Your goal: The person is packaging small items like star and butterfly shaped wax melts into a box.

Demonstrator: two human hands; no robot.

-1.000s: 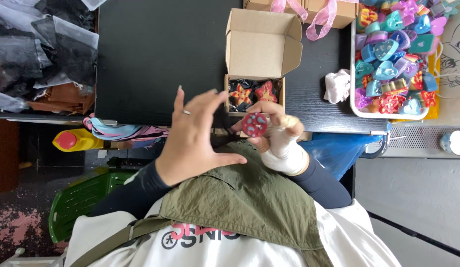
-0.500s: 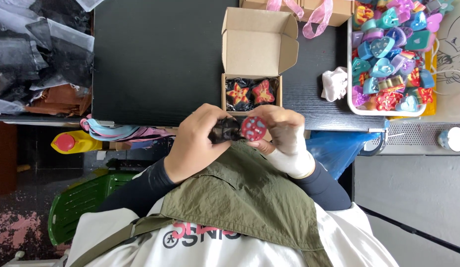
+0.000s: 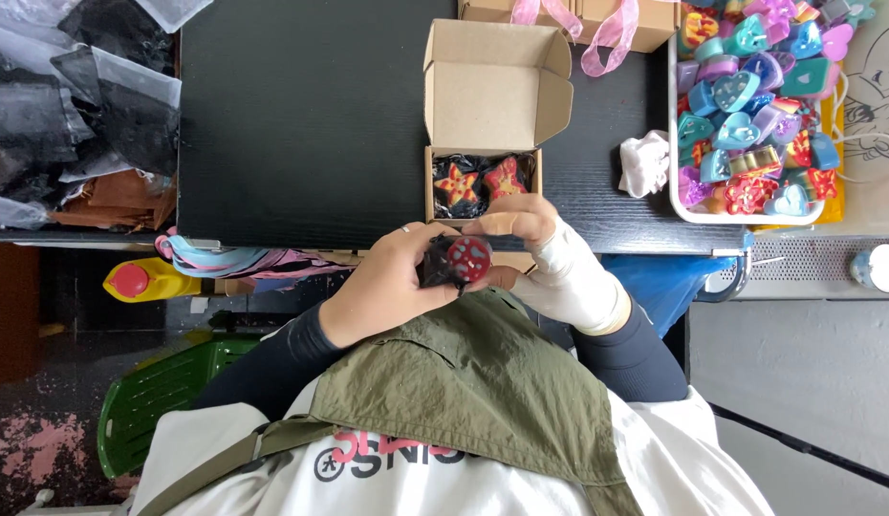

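1. Your round red piece point(image 3: 469, 258) looks glossy and smooth.
2. Your box point(image 3: 495, 91) is matt brown cardboard.
3. Your worktop point(image 3: 301, 115) is matt black with fine wood grain.
4. Your right hand point(image 3: 550, 253) wears white cloth wrap.
5. The bags point(image 3: 72, 105) are sheer, shiny film.

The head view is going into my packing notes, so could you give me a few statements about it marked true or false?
1. The cardboard box on the black table holds two star shapes. True.
2. The box lid is shut. False: it stands open, flaps spread.
3. Both the left hand and the right hand are at a red round piece. True.
4. The white tray of coloured pieces sits left of the box. False: it sits to its right.
5. The right hand is bare. False: white wrapping covers its palm and wrist.
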